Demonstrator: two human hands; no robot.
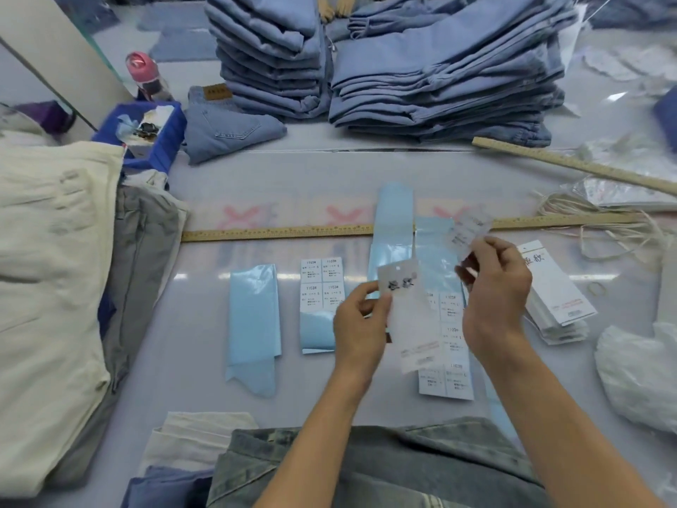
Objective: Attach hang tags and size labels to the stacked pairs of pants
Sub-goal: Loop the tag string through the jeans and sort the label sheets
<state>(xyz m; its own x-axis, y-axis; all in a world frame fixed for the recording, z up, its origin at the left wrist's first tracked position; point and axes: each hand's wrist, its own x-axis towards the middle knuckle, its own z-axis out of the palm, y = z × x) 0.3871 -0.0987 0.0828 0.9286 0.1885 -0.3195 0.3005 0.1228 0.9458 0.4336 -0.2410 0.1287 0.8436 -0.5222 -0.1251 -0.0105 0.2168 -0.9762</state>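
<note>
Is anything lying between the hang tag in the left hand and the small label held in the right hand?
Nothing visible does. The left hand holds the hang tag, the right hand pinches the small label, with only open air above the sticker sheets between them.

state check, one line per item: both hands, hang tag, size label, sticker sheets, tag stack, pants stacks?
left hand: pinches hang tag, held up
right hand: pinches size label, peeled off
sticker sheets: flat on table, partly used
tag stack: lying at right
pants stacks: folded, piled
</note>
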